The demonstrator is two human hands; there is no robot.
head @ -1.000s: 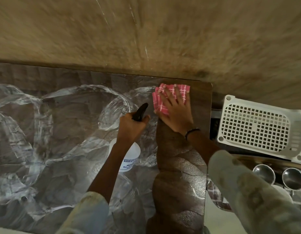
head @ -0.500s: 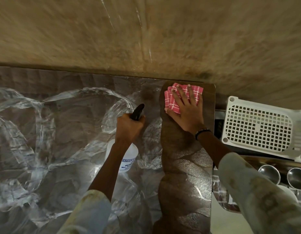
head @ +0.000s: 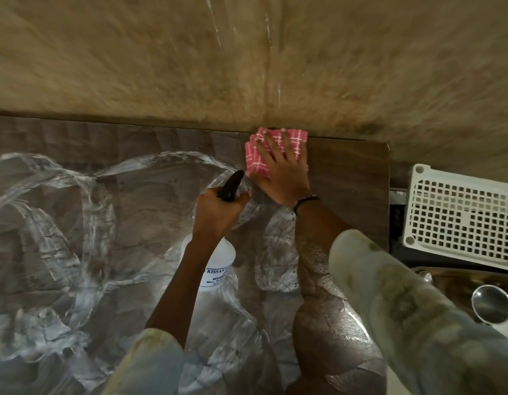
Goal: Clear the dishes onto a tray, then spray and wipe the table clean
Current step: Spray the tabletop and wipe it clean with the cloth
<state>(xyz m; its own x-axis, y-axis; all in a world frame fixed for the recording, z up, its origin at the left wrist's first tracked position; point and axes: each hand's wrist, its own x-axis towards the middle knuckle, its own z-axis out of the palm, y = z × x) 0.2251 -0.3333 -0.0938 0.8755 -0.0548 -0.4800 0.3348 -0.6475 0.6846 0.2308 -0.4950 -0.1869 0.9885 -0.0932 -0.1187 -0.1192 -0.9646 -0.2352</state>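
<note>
Leftward along the table's far edge comes the pink checked cloth (head: 275, 151) since half a second ago, off the far right corner! Right hand (head: 284, 173) lies flat on it, fingers spread, pressing it to the table (head: 347, 172) against the wall. Left hand (head: 218, 209) grips the spray bottle (head: 215, 266) just beside, fingers curled round its neck, black nozzle pointing at the far edge. Foamy wet streaks (head: 84, 212) spread left of the cloth, so I'd judge the next sweep runs left, the right hand nearest.
</note>
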